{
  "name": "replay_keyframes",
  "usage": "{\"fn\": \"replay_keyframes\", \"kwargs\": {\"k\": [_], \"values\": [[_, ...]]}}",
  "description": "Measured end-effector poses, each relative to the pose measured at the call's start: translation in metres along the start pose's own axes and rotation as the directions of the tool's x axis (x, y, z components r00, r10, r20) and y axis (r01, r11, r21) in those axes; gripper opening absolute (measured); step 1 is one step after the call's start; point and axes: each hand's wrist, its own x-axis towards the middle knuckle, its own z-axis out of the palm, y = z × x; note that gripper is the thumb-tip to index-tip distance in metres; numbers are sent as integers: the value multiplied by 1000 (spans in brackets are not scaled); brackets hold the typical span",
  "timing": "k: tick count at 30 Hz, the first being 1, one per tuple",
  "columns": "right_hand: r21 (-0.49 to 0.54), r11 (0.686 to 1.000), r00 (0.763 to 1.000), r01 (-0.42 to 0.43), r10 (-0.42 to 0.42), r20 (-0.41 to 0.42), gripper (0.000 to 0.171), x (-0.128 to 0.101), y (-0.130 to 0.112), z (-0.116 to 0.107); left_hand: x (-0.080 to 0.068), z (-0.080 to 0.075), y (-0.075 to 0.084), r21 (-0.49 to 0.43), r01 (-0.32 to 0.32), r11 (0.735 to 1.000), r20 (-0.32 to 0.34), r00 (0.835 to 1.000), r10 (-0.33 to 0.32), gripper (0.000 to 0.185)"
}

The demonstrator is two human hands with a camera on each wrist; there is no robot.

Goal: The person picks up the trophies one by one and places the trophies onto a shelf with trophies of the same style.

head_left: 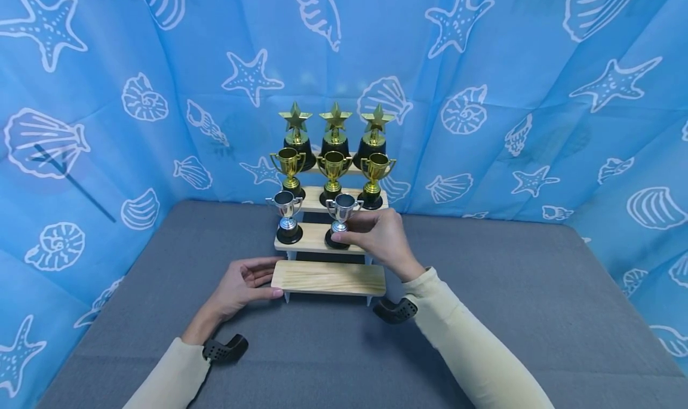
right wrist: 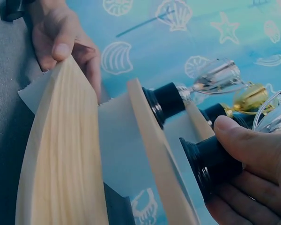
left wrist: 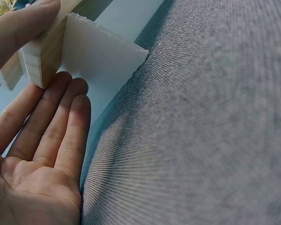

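My right hand (head_left: 384,239) pinches a small silver trophy cup (head_left: 343,209) by its black base, thumb in front and fingers behind. This cup is over the second step from the bottom of a tiered wooden display stand (head_left: 328,277). Another silver trophy cup (head_left: 287,206) stands at that step's left end. In the right wrist view, the held cup's black base (right wrist: 213,161) is right at the wooden step. At the lowest step's left end, my left hand (head_left: 244,286) holds the board's corner, thumb (left wrist: 25,26) on its edge and fingers lying against its end.
Three gold trophy cups (head_left: 333,167) stand on the step above, and three gold star trophies (head_left: 335,122) on the top step. A grey cloth (head_left: 484,289) covers the table. Behind hangs a blue curtain (head_left: 408,51) with white shells and starfish.
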Motion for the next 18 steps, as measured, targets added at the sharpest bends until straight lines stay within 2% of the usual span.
{"fn": "replay_keyframes", "kwargs": {"k": [7, 18], "values": [[-41, 999, 1000, -8, 8, -3, 34, 5, -1, 12, 1, 1, 1, 4, 23, 1000, -4, 1000, -23, 71], [-50, 999, 1000, -16, 17, 6, 33, 9, 1, 17, 0, 0, 1, -9, 12, 1000, -2, 1000, -13, 71]]}}
